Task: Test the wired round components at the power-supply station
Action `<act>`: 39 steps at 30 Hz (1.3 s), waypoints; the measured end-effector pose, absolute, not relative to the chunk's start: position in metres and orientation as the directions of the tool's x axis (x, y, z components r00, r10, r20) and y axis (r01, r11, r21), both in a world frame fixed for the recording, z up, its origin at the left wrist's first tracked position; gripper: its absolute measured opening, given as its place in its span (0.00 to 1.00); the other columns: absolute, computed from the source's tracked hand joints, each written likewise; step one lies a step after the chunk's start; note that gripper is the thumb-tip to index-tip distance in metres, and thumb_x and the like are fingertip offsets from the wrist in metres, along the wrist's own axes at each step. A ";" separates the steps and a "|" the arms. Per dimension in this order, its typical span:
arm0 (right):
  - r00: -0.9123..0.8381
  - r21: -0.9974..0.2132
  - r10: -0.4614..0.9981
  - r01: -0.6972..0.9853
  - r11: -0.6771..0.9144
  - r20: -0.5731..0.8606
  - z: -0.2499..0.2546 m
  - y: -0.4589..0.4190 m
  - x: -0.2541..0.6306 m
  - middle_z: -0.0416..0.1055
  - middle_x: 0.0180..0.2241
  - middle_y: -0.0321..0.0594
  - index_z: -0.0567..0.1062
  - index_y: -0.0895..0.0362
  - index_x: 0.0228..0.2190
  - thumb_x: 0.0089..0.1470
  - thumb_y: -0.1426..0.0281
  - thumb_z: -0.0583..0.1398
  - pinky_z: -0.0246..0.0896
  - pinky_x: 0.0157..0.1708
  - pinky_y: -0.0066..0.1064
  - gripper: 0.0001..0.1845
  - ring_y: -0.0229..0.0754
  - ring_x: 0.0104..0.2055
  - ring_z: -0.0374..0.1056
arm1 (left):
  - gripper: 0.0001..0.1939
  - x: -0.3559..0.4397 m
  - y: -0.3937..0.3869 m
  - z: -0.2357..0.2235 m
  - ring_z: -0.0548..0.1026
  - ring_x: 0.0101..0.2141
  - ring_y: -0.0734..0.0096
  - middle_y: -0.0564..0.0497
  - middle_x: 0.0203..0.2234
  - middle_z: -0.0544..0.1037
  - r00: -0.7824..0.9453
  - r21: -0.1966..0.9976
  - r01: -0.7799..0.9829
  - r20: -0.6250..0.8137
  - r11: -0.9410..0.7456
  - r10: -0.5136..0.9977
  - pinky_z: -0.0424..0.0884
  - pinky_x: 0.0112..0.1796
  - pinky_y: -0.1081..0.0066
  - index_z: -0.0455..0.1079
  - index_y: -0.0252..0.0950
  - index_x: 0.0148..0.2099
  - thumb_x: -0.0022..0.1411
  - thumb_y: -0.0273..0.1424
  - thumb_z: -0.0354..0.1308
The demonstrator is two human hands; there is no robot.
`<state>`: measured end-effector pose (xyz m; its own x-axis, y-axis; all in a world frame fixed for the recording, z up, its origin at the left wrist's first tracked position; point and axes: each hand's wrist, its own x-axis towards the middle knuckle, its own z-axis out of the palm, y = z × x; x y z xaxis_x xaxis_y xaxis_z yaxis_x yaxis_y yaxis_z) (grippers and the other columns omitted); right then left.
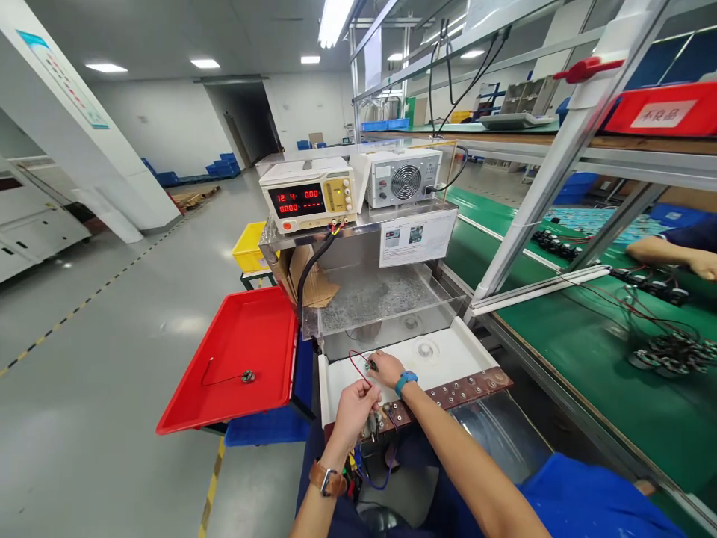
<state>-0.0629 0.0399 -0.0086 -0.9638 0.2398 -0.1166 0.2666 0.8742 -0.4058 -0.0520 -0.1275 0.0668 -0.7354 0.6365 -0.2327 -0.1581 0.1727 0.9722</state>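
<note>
In the head view my right hand [388, 368] pinches a small round part with a green circuit board [370, 365] above the white tray [411, 353]. A thin red wire [352, 354] loops up from that part. My left hand [357, 407] is closed on the lower end of this wire, just in front of the brown strip [448, 392] with metal studs. Clips and coloured leads [373, 426] hang below my left fingers. A similar round part with a wire [248, 376] lies on the red tray [246, 321] to the left.
A power supply [308, 196] with red digits stands on a metal shelf, beside a grey unit with a fan [406, 181]. A thick black cable [308, 273] runs down from it. On the green bench [565, 329] lie several wired parts [672, 353]; a co-worker's arm [666, 252] rests there.
</note>
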 end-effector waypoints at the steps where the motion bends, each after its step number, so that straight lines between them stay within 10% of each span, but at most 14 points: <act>1: -0.964 -0.405 0.239 0.265 0.875 -0.114 -0.008 0.040 -0.064 0.72 0.46 0.45 0.74 0.56 0.44 0.56 0.62 0.60 0.57 0.40 0.29 0.16 0.43 0.43 0.70 | 0.25 -0.055 -0.124 0.062 0.68 0.21 0.75 0.52 0.20 0.73 -0.739 0.975 -0.122 -0.214 0.186 0.639 0.61 0.25 0.74 0.66 0.36 0.26 0.48 0.55 0.60; 39: -0.956 -0.451 0.272 0.293 0.843 -0.111 -0.007 0.042 -0.061 0.73 0.42 0.45 0.74 0.57 0.42 0.54 0.63 0.60 0.57 0.41 0.30 0.15 0.45 0.44 0.67 | 0.10 -0.071 -0.106 0.028 0.76 0.33 0.62 0.47 0.29 0.82 -0.619 0.874 0.285 -0.146 0.394 0.772 0.67 0.38 0.68 0.76 0.34 0.32 0.54 0.32 0.54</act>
<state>-0.0608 0.0417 -0.0065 -0.9557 0.2724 -0.1115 0.2929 0.8432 -0.4508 -0.0705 -0.1058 0.0285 -0.6193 0.7715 -0.1458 0.2853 0.3941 0.8737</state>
